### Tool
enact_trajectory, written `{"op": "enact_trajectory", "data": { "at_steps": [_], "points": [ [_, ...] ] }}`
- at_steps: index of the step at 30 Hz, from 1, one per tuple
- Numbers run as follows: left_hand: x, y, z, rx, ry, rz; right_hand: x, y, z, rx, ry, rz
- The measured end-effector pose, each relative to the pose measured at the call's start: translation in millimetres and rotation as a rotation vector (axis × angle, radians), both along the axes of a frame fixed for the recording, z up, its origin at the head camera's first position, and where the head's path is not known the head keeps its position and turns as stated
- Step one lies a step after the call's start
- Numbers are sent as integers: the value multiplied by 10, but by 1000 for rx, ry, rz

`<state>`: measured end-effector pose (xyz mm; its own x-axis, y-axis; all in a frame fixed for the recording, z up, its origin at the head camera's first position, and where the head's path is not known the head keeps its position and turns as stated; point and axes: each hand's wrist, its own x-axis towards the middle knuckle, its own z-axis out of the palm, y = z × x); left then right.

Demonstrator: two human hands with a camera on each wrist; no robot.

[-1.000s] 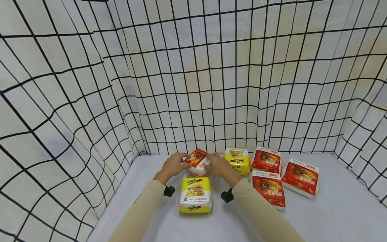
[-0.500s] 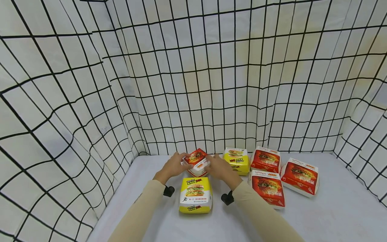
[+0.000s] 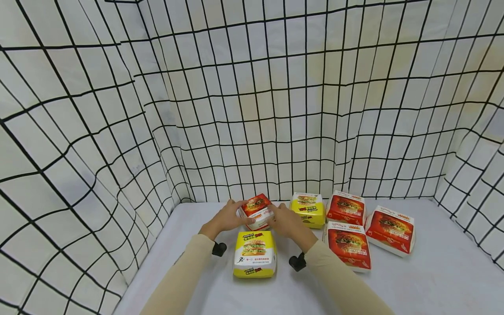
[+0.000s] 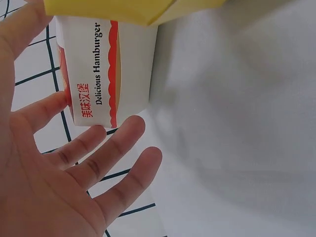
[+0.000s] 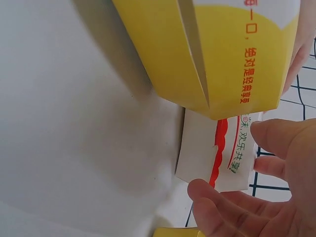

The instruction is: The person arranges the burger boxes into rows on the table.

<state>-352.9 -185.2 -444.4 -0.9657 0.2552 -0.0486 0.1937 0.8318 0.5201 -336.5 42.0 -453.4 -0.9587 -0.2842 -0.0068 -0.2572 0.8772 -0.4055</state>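
Between both hands, in the head view, a red-and-white hamburger box [image 3: 256, 205] sits turned at an angle near the back net. My left hand [image 3: 226, 218] holds its left side, thumb along the front; in the left wrist view that hand [image 4: 79, 158] has its index fingertip against the box [image 4: 94, 74] and the other fingers spread. The right hand [image 3: 287, 221] grips the right side, with the thumb on the printed side of the box [image 5: 202, 148] in the right wrist view. Just in front stands a yellow-and-white burger box [image 3: 255, 253], touched by neither hand.
To the right stand another yellow burger box [image 3: 308, 210] and three red hamburger boxes, the back one [image 3: 346, 207], the front one [image 3: 348, 246] and the right one [image 3: 391, 229]. A black net [image 3: 275, 131] over white cloth rises behind the white table [image 3: 433, 280].
The red-and-white box has turned slightly and shows more of its white front side. The left thumb has slid farther across its front. The other boxes stay put.
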Motion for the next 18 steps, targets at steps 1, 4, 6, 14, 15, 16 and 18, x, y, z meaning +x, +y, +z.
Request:
{"op": "enact_trajectory", "data": {
  "at_steps": [1,4,6,14,15,16,18],
  "points": [
    [5,0,4,-3,-2,-1,2,3,-7,-2,-1,0],
    [8,-4,8,-4,0,1,5,11,-31,-4,4,3],
    [8,-10,12,3,-1,4,10,17,-42,-5,11,6],
    [0,-45,-10,52,0,8,46,35,-44,-22,16,12],
    [-4,-49,-21,64,-1,8,52,36,-45,-28,14,10],
    [-10,-56,-35,73,-1,9,58,37,-47,-35,11,8],
    [-12,-64,-54,93,-4,12,65,42,-57,-52,9,4]
  ]
}}
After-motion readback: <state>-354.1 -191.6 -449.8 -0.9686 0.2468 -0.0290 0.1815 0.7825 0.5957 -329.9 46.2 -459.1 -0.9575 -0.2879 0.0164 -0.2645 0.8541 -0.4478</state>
